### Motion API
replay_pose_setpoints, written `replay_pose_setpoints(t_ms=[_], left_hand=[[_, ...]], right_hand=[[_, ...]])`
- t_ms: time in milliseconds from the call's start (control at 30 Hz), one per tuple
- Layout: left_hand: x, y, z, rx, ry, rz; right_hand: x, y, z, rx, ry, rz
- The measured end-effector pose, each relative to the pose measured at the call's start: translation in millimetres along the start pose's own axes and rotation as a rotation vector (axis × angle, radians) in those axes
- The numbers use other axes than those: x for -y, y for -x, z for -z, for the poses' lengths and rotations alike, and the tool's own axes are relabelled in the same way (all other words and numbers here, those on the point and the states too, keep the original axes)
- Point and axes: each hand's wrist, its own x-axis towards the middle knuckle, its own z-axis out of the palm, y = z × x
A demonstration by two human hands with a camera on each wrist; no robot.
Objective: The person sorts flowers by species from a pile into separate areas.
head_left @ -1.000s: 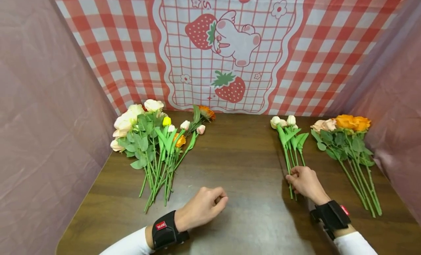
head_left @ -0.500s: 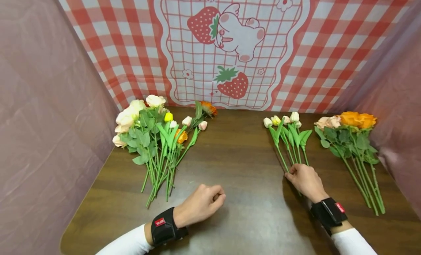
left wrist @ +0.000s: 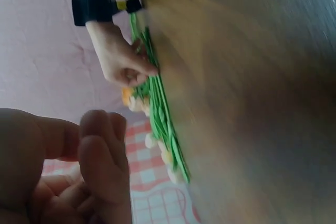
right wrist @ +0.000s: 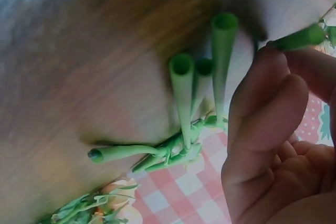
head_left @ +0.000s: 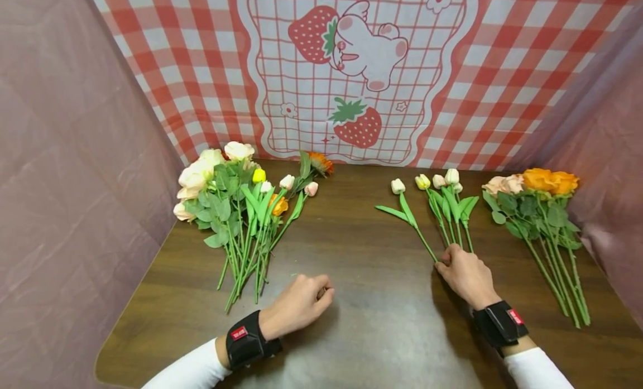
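Note:
In the head view a white tulip (head_left: pixel 408 211) slants away to the left from my right hand (head_left: pixel 467 274), which pinches its green stem between thumb and forefinger. Seen from the right wrist, the pinched stem (right wrist: pixel 300 39) sticks out past the fingertips. Just right of it lie several pale and yellow tulips (head_left: pixel 454 207), their stems running down beside that hand. My left hand (head_left: pixel 297 304) hovers over the front of the table, loosely curled around nothing; the left wrist view shows its bent fingers (left wrist: pixel 102 166) up close.
Orange and peach roses (head_left: pixel 550 221) lie at the right edge of the brown table (head_left: pixel 351 277). A larger pile of cream roses (head_left: pixel 201 177), tulips (head_left: pixel 263 205) and an orange flower (head_left: pixel 320 163) lies at left. A checked strawberry cloth (head_left: pixel 351 71) hangs behind.
My right hand has swung the white tulip's head leftward, away from the other tulips, which have fanned apart. The left hand has shifted slightly left and up in the view.

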Motion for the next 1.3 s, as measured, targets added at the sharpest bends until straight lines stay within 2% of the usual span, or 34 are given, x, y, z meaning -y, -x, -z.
replay_pose_setpoints(t_ms=[100,300,433,667,767,900,1033,1133,1300], left_hand=[[6.7,-4.4,6.5,-0.016,-0.074,0.054],[27.2,-17.2,22.7,-0.094,-0.329,0.126],[41.7,-24.5,28.2,-0.109,-0.409,0.17],[64.3,-37.5,32.5,-0.12,-0.594,0.23],[70.9,-38.2,34.3,-0.117,-0.637,0.252],[77.2,-37.3,36.4,-0.142,-0.682,0.247],[82.4,-38.4,37.7,-0.189,-0.721,0.304],[87.3,-37.5,39.3,-0.199,-0.744,0.355],[92.6,-36.2,40.1,-0.195,-0.777,0.341]], right_hand=[[0,1,-1,-0.011,-0.005,0.018],[-1,2,-2,-0.014,-0.019,0.029],[-2,4,-1,-0.012,-0.006,0.016],[9,16,3,-0.101,-0.013,0.044],[19,24,4,-0.116,-0.042,0.088],[32,34,5,-0.158,-0.065,0.149],[44,43,5,-0.207,-0.074,0.202],[52,49,5,-0.212,-0.079,0.224],[62,55,2,-0.212,-0.094,0.243]])
